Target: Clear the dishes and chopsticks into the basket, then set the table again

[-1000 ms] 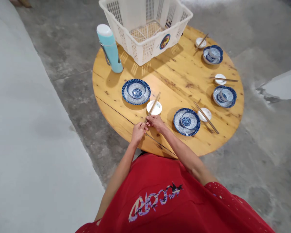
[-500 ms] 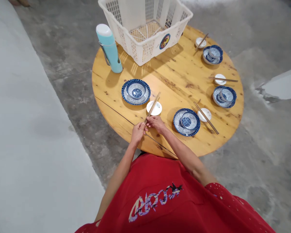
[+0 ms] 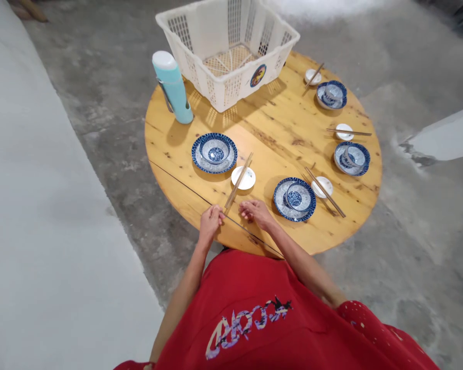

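Note:
A pair of wooden chopsticks (image 3: 238, 181) leans across a small white dish (image 3: 247, 178), the near ends pointing toward me. Just left of those ends is my left hand (image 3: 211, 222), its fingers curled together with nothing visible in them. My right hand (image 3: 255, 212) hovers to the right of the chopsticks, loosely bent, thumb and fingers apart and empty. Beyond my left hand sits a blue-patterned plate (image 3: 196, 156) with a matching bowl (image 3: 215, 152) in it. On my right, another such plate (image 3: 280, 204) carries a tilted bowl (image 3: 299, 197).
A white plastic basket (image 3: 237, 85) stands at the back of the round wooden table (image 3: 262, 149), beside an upright light-blue bottle (image 3: 174, 92). Further place settings line the right side, with chopsticks (image 3: 326, 192) across a white dish (image 3: 322, 186). A dark seam crosses the near tabletop.
Both hands have let go of the chopsticks and moved apart, left hand leftward, right hand slightly rightward. The chopsticks now rest on the dish. The view has shifted slightly.

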Tool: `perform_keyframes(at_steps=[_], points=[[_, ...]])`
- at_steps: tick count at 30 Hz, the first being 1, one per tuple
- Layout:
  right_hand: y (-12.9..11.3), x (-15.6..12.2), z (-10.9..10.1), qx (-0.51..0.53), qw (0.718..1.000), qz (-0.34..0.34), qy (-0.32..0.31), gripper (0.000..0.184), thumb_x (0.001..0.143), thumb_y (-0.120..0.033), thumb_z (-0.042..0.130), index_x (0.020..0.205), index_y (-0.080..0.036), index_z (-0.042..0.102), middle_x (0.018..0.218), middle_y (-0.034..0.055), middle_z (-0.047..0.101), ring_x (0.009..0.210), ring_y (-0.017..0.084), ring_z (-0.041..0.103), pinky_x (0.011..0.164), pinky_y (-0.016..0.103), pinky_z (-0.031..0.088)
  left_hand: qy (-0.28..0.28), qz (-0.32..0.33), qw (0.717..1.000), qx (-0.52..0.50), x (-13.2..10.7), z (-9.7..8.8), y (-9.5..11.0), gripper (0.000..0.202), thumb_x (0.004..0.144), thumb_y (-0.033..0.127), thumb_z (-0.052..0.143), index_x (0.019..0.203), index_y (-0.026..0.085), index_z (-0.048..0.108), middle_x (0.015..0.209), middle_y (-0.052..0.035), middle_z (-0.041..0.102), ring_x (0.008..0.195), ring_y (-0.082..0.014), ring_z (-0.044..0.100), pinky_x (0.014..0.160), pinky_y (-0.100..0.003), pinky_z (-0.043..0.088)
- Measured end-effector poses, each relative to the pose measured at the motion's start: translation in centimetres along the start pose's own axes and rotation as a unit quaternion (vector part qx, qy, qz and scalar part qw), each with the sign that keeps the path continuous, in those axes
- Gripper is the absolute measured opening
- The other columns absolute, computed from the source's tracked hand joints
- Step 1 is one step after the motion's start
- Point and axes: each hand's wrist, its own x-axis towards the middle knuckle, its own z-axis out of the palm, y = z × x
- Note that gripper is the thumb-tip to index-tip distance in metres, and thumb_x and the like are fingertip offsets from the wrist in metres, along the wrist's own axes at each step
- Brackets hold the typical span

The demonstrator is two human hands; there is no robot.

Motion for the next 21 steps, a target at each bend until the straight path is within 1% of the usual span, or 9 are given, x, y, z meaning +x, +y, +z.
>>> perform_keyframes(at_steps=[3,5,8,10,13,16,21], points=[[1.0,-2.5,-0.7,0.001,1.000,-0.003,0.005,0.039,0.067,-0.052,0.077,0.069,-0.014,0.066,0.066,0.0039,0.067,0.051,0.009,0.057,0.046,0.020,0.044,0.034,-0.005,0.999,-0.002,-1.1,-1.5,-0.4,0.039,0.085,0.054,0.049,0.081,0.017,0.061,0.062,0.0002,0.060,0.045,-0.0095,0.046,0.045,-0.021,0.035],[1.8,-4.2,-0.9,-0.001,1.000,-0.005,0.010,0.040,0.068,-0.054,0.075,0.070,-0.015,0.068,0.068,0.0046,0.068,0.052,0.010,0.057,0.047,0.020,0.044,0.055,-0.009,0.998,-0.001,-1.8,-2.4,-0.7,0.039,0.085,0.054,0.048,0.082,0.017,0.061,0.063,0.0003,0.061,0.045,-0.0098,0.047,0.045,-0.021,0.035],[2.8,-6.4,-1.0,0.002,1.000,0.019,0.024,0.041,0.066,-0.058,0.075,0.071,-0.017,0.068,0.068,0.0048,0.067,0.050,0.010,0.056,0.045,0.022,0.043,0.078,0.003,0.997,0.006,-2.8,-3.5,-1.3,0.037,0.087,0.052,0.047,0.082,0.018,0.062,0.063,0.0005,0.060,0.047,-0.0107,0.048,0.048,-0.022,0.039],[3.3,-7.4,-0.9,-0.002,0.999,0.034,0.024,0.043,0.063,-0.060,0.075,0.069,-0.018,0.066,0.068,0.0046,0.067,0.050,0.011,0.055,0.045,0.022,0.042,0.084,0.004,0.996,0.023,-3.4,-3.8,-1.5,0.035,0.088,0.049,0.046,0.081,0.019,0.061,0.062,0.0003,0.060,0.048,-0.0114,0.048,0.050,-0.023,0.040],[3.9,-8.4,-0.8,-0.022,0.998,0.045,0.027,0.046,0.061,-0.063,0.075,0.068,-0.018,0.064,0.069,0.0041,0.066,0.051,0.011,0.057,0.047,0.023,0.044,0.078,0.011,0.996,0.050,-4.1,-3.6,-1.3,0.031,0.090,0.045,0.045,0.078,0.021,0.061,0.061,0.0004,0.060,0.050,-0.0132,0.050,0.051,-0.024,0.040],[4.7,-9.3,-0.9,-0.046,0.996,0.051,0.047,0.047,0.061,-0.065,0.073,0.069,-0.019,0.064,0.064,0.0030,0.065,0.050,0.012,0.056,0.047,0.024,0.043,0.063,0.035,0.996,0.060,-4.4,-2.8,-0.7,0.029,0.091,0.042,0.043,0.075,0.024,0.060,0.060,0.0011,0.058,0.051,-0.0142,0.050,0.054,-0.025,0.042],[6.3,-10.8,-1.4,-0.082,0.994,0.057,0.054,0.043,0.067,-0.063,0.067,0.072,-0.020,0.063,0.062,0.0023,0.065,0.049,0.012,0.055,0.046,0.023,0.041,0.050,0.060,0.995,0.056,-4.5,-1.6,0.2,0.032,0.093,0.047,0.043,0.080,0.024,0.060,0.062,0.0011,0.057,0.048,-0.0136,0.047,0.052,-0.026,0.041]])
